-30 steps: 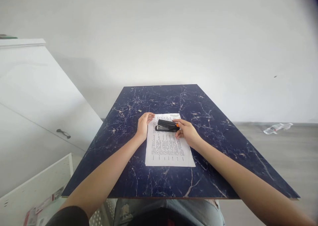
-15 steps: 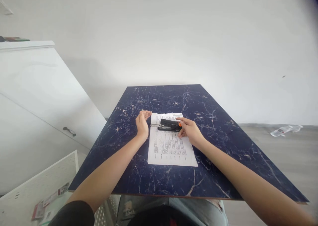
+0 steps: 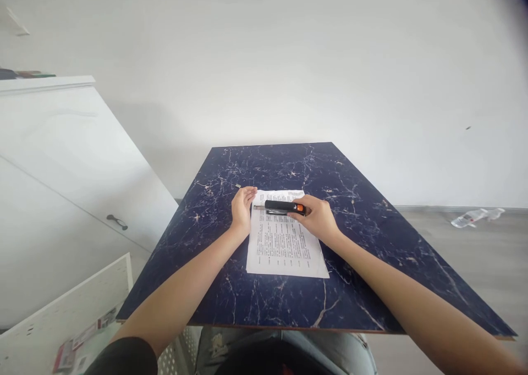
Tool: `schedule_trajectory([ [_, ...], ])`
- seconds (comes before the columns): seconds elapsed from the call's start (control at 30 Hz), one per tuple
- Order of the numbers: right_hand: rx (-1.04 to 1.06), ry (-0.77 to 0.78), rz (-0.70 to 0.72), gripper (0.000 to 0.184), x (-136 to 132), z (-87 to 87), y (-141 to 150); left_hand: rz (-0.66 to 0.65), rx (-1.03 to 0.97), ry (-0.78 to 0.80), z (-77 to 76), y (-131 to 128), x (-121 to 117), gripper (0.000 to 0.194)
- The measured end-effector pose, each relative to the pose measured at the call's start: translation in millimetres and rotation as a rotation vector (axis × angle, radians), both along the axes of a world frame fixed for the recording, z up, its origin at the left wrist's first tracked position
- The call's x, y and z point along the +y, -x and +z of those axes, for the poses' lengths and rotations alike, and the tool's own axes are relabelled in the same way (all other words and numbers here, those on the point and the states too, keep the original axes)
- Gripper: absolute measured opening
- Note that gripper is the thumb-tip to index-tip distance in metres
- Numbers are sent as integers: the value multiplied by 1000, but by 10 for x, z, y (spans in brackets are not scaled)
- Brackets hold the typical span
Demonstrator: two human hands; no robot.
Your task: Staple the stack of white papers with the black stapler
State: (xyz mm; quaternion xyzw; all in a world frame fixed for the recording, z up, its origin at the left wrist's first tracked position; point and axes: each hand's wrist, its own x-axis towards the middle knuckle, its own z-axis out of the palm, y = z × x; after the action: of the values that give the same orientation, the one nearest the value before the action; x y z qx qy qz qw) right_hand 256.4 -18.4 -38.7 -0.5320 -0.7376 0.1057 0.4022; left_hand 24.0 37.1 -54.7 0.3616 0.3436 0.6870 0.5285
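Note:
A black stapler (image 3: 278, 205) with an orange patch at its rear lies across the printed paper (image 3: 284, 254), its metal rail (image 3: 259, 207) sticking out to the left. My right hand (image 3: 315, 215) grips the rear end of the stapler, thumb and fingers on either side. Beside the rail's tip, my left hand (image 3: 242, 209) is held on edge with fingers stretched and nothing visible in them. Whether its palm touches the rail I cannot tell. Just beyond that hand, a small pale piece (image 3: 238, 186) rests on the table, too small to name.
The dark blue marbled table (image 3: 289, 303) stands close to a white wall (image 3: 280, 61). At the left are a white cabinet (image 3: 61, 160) with a dark handle and a white perforated bin (image 3: 82, 303) holding packets. Clear plastic packaging (image 3: 470, 218) lies on the floor at right.
My right hand has closed further round the stapler's rear, and the stapler has turned a little. My left hand has shifted slightly right, uncovering the small pale piece.

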Motion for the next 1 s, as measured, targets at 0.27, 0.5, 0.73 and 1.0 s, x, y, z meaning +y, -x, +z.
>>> schedule_trajectory([
  [0.27,-227,-222,-7,28,-188,21,-85,-300,-307,276,87,-60,-161,44],
  [0.5,-426,-332,139,38,-188,-54,-120,-433,-364,288,144,-75,-219,53],
  [0.73,-509,-383,224,43,-178,-86,-159,-432,-341,289,120,-45,-174,51],
  [1.0,-379,-328,121,32,-197,-37,-71,-377,-348,276,45,-65,-105,27],
])
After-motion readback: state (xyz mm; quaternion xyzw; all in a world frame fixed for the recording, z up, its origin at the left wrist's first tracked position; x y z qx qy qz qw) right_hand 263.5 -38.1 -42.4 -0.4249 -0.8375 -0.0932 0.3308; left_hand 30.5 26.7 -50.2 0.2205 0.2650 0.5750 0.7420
